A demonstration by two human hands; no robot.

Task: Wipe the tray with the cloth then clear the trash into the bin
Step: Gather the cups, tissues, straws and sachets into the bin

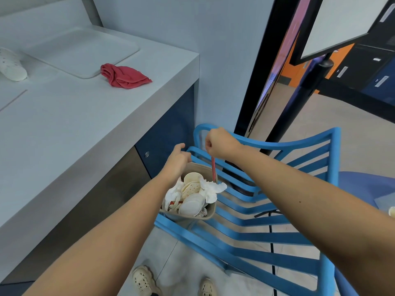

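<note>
The thin red stick (213, 169) hangs upright, its long axis vertical and its lower tip pointing into the beige plastic bin (212, 210). The bin, crammed with paper cups and tissues, stands between the grey table (64, 124) and a blue slatted chair (277, 146). The right hand (218, 144) pinches the stick's top in a closed fist. The left hand (178, 161) curls loosely by the rim, grip unclear. Wiping looks done: the crumpled red cloth (125, 76) lies beside the flat grey tray (81, 50). Next, 1 simple release.

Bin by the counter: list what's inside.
Crumpled white napkins, paper cups, plus a thin red stick the right hand pinches, its lower end inside. Whatever lies beneath that pile is covered.
</note>
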